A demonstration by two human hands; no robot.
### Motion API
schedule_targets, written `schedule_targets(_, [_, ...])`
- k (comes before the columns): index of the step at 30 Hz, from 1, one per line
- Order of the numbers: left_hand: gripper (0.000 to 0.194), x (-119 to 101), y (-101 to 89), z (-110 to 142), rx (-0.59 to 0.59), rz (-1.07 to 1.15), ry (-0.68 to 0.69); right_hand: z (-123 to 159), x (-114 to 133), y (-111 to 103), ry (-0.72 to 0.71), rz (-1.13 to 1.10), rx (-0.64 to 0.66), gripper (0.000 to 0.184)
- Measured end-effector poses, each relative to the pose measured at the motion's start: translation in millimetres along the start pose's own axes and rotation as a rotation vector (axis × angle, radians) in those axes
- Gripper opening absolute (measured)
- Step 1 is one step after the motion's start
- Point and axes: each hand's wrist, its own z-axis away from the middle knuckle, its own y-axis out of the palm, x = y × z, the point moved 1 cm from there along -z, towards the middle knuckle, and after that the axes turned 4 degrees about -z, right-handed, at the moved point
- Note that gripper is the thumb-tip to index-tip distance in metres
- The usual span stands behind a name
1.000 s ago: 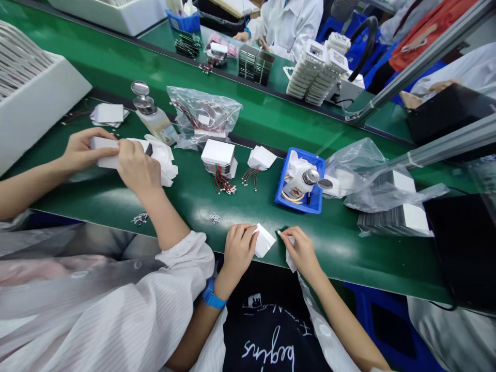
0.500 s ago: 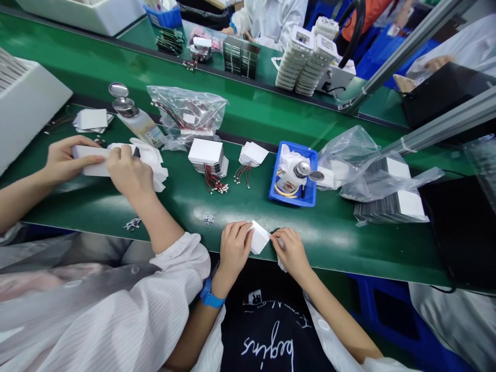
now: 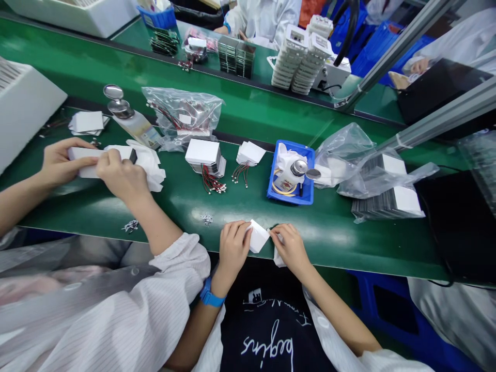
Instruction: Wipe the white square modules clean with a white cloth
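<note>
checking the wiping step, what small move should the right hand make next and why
Probably bring the right hand with its white cloth onto the small white panel pinched in the left hand; the cloth sits just beside the panel's tilted edge, not yet on its face.

A factory assembly line is shown: a long green belt (image 3: 96, 67) is lined with white-coated workers (image 3: 267, 18), stacked parts (image 3: 300, 57) at twelve o'clock and bagged wires (image 3: 182, 116).

The right hand (image 3: 291, 249) is covering most of a white cloth (image 3: 278, 257); the white bin (image 3: 27, 106) is running off the left edge.
</note>
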Motion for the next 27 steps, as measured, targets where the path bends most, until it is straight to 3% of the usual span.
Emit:
schedule_targets(8, [0.013,-0.3,0.0,-0.8,-0.024,0.019,-0.025,-21.1,-2.4,-2.7,-0.039,-0.046,0.013,0.016])
schedule_targets(16, [0.013,1.0,2.9,1.9,-0.058,0.018,-0.069,-61.0,12.9,19.1,-0.132,-0.058,0.147,0.013])
schedule_targets(23, [0.012,0.4,2.2,1.4,-0.047,0.036,-0.09,-67.6,14.7,18.6,-0.127,-0.025,0.172,0.013])
schedule_targets(27, [0.011,1.2,2.6,1.4,-0.046,0.057,-0.099,-67.6,12.7,15.2,-0.111,-0.042,0.117,0.018])
